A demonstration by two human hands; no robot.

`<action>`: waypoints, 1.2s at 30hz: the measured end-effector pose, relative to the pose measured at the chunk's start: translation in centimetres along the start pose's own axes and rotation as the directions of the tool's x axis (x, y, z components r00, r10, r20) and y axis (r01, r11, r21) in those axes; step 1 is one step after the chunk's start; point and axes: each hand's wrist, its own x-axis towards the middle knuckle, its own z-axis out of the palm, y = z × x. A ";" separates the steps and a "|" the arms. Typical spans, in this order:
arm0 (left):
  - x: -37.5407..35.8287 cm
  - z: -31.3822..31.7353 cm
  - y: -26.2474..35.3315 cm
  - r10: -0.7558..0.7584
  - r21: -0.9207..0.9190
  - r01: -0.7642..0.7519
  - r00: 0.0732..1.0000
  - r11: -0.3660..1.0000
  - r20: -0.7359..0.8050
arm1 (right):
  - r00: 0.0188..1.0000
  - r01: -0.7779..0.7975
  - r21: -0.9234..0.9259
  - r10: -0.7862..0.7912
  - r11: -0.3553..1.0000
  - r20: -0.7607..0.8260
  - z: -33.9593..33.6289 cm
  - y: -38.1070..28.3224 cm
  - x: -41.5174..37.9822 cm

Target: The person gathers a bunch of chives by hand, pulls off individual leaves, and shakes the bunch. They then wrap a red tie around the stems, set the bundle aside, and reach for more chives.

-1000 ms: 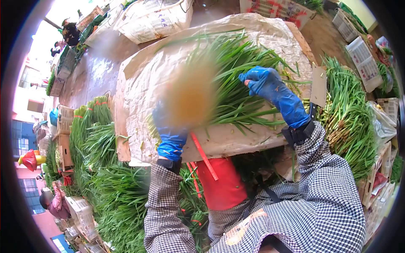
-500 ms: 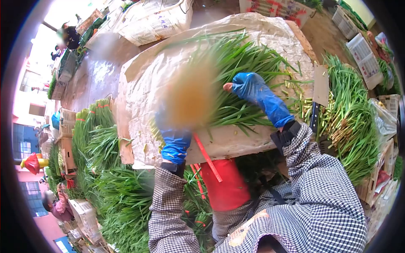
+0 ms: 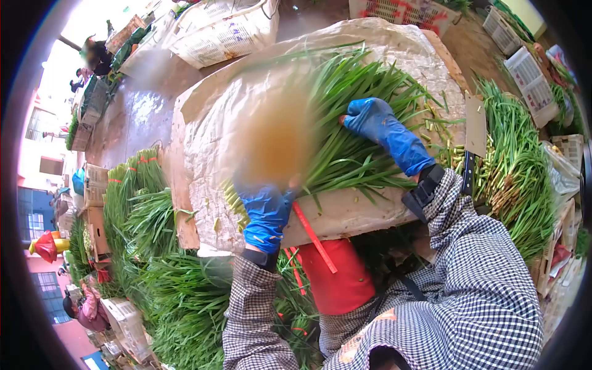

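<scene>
A heap of long flat green leaves, which look like garlic chives (image 3: 345, 145), lies across the cloth-covered board (image 3: 213, 117). On top of its right part rests my right hand (image 3: 373, 120) in a blue glove, fingers curled down over the leaves and thumb toward the left. My left hand (image 3: 266, 206), also gloved in blue, is at the heap's lower left end by the pale stalks (image 3: 233, 200). A blurred tan spot in the view hides its fingers. Just beside it, a red strip (image 3: 316, 239) hangs over the board's near edge.
A broad-bladed knife (image 3: 475, 126) lies at the board's right edge, among cut stalk bits. More greens are piled on the right (image 3: 512, 179) and lower left (image 3: 179, 302). White plastic crates (image 3: 225, 34) stand beyond the board. A person (image 3: 92, 308) is at the far left.
My right hand has shifted slightly up over the leaves. My left hand has come a little nearer to me, with more of its glove showing. The view has also shifted slightly.
</scene>
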 end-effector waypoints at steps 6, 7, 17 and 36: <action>0.5 -0.4 0.1 -0.016 -0.021 0.017 0.999 1.000 0.028 | 0.993 -0.093 0.405 0.113 0.910 -0.024 -1.6 0.2 -1.5; 0.9 -0.7 0.1 -0.002 -0.040 0.003 0.999 0.999 0.038 | 0.993 -0.091 0.405 0.111 0.910 -0.028 -1.5 0.4 -1.6; 8.0 -2.3 7.0 0.140 -0.263 -0.177 0.978 0.948 -0.154 | 0.986 -0.164 0.747 0.127 0.644 0.107 -2.8 -1.0 -3.5; 8.3 5.8 7.9 0.117 -0.441 -0.121 0.992 0.889 -0.037 | 0.923 0.335 0.245 -0.264 0.910 -0.282 -2.2 0.4 -3.8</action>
